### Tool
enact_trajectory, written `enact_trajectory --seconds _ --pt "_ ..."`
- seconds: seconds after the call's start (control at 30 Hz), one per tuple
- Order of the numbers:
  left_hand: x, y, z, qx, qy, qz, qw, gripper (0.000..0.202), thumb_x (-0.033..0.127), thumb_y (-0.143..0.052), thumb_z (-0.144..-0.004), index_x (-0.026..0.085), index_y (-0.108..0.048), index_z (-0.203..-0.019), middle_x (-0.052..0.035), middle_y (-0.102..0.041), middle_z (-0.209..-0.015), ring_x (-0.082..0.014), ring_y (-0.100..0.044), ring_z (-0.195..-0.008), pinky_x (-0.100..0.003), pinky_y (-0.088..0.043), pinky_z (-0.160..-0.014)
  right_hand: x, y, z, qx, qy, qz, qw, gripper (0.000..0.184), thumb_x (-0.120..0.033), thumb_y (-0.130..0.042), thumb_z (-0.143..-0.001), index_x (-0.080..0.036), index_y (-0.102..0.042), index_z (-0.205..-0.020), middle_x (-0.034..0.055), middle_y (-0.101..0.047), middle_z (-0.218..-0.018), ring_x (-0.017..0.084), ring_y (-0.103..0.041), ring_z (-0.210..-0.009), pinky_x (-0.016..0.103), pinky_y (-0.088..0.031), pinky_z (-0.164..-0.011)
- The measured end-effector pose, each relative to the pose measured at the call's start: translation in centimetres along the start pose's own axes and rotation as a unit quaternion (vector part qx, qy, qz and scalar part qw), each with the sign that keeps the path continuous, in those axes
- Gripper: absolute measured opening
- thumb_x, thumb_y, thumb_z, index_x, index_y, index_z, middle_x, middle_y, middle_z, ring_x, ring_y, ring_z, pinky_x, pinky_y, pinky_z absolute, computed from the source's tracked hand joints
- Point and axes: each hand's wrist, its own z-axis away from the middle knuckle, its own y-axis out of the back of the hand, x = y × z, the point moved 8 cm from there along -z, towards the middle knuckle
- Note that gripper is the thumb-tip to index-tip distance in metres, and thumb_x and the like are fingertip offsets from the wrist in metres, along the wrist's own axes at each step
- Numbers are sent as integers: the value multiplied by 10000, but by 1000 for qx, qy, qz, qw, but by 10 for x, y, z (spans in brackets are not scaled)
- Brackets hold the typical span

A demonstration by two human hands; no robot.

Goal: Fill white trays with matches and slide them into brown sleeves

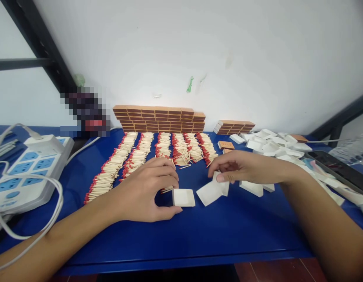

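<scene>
My left hand [149, 188] is curled on the blue table [199, 231], pinching a small bunch of red-tipped matches [166, 189] beside an empty white matchbox tray [183, 197]. My right hand [243, 167] is closed on a white tray [224, 184] that it tilts over a second white tray [209, 193] lying flat. Long rows of matches [146, 154] lie just behind both hands.
Stacked brown matchboxes [159, 119] line the wall, with a smaller stack [235, 127] to the right. A heap of white trays [275, 143] fills the right side. A white power strip [28, 168] with cables sits left. A dark phone [337, 168] lies far right.
</scene>
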Motion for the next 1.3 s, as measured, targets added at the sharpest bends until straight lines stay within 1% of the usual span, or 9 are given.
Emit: enact_trajectory --seconds 0.17,0.3,0.5,0.6,0.7,0.8,0.9,1.1,1.3 --pt "-1 0 -1 -4 9 3 1000 284 320 -859 -829 216 -595 -811 -30 -758 -984 -258 -669 -1099 -425 -521 -1016 0 18 -5 150 22 27 988 423 -659 -657 -970 -282 -808 -1091 39 -735 -917 192 -605 -771 321 -440 -662" --pt "-2 0 -2 -2 9 2 1000 265 297 -839 -854 213 -593 -807 -27 -749 -954 -250 -662 -1089 -417 -521 -1014 -8 13 -13 211 34 -10 977 437 -656 -641 -978 -255 -783 -1079 21 -712 -808 168 -586 -655 314 -429 -601" --pt "-3 -2 -2 -5 9 -3 1000 205 328 -824 -882 203 -662 -891 -39 -727 -940 -244 -659 -1068 -412 -524 -987 -21 -13 -22 132 87 32 987 435 -619 -559 -1040 -249 -787 -1008 62 -747 -972 213 -643 -830 343 -465 -700" --pt "-2 -2 -2 -2 5 -3 1000 193 329 -810 -899 201 -666 -899 -40 -721 -931 -245 -661 -1067 -411 -525 -992 -16 -7 -16 118 75 48 989 480 -649 -555 -1030 -235 -761 -900 47 -713 -888 198 -597 -755 338 -441 -662" --pt "-4 -1 -2 -1 15 -8 1000 193 329 -809 -909 199 -668 -886 -47 -719 -945 -250 -664 -1077 -408 -533 -989 -2 10 -8 150 19 93 984 501 -677 -555 -1014 -239 -754 -873 24 -675 -762 175 -531 -645 325 -389 -594" --pt "-8 0 -1 5 25 -27 999 182 353 -799 -933 197 -707 -955 -69 -724 -987 -263 -666 -1079 -420 -548 -968 14 25 -1 175 -47 162 970 462 -678 -631 -957 -244 -764 -867 25 -670 -721 171 -534 -614 318 -366 -570" --pt "-9 4 0 35 19 -49 998 215 346 -794 -946 188 -721 -1072 -78 -749 -1041 -263 -668 -1097 -424 -555 -984 30 22 -1 126 -89 176 972 399 -646 -717 -885 -249 -764 -885 26 -691 -760 177 -573 -641 310 -389 -574" --pt "-13 12 3 90 37 -97 990 261 354 -791 -949 183 -726 -1135 -69 -788 -1039 -275 -681 -1136 -433 -557 -1014 37 8 -5 70 -76 128 986 332 -561 -671 -930 -243 -691 -837 38 -701 -821 193 -603 -689 322 -435 -613" --pt "-17 13 3 98 57 -113 987 301 373 -805 -930 171 -747 -1145 -77 -797 -1009 -301 -692 -1125 -477 -561 -1018 32 11 1 75 -52 111 990 345 -569 -660 -952 -255 -658 -809 2 -602 -724 176 -518 -642 315 -394 -583"
